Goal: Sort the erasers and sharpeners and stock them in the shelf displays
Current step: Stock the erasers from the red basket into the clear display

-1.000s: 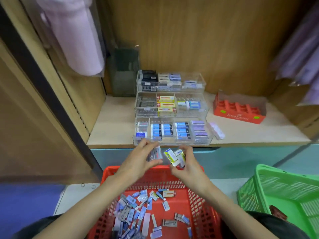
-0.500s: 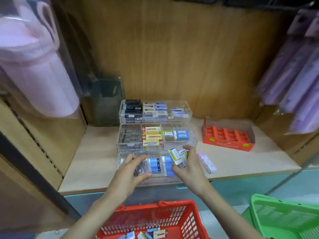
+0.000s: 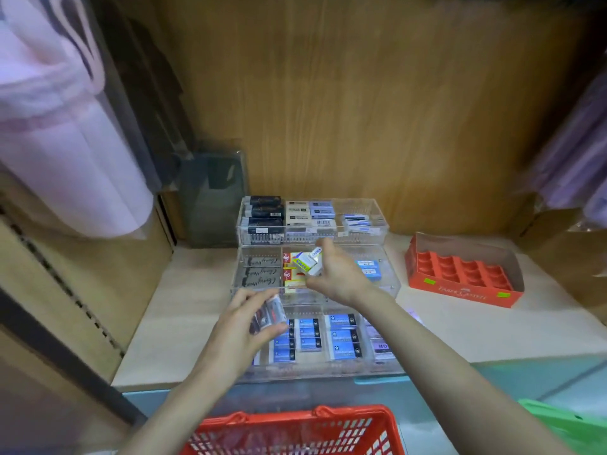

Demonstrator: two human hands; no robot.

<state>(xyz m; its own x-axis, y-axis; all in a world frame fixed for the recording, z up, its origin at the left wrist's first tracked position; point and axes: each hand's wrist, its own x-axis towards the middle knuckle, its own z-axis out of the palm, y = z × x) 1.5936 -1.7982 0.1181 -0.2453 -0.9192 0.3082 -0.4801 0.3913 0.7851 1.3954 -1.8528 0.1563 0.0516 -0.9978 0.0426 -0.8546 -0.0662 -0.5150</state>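
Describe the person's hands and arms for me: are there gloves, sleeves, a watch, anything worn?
Nothing worn shows. The left hand and right hand are bare, with no gloves, and no ring can be made out. Both forearms are bare down to the picture's bottom edge: no sleeve, watch or bracelet in view.

A pale wooden shelf (image 3: 184,323) is occupied at its middle by a clear tiered display (image 3: 312,372). Well apart to the display's right an orange-red cardboard tray (image 3: 460,292) is set, and behind the display's left corner a dark transparent holder (image 3: 213,198) is stood.
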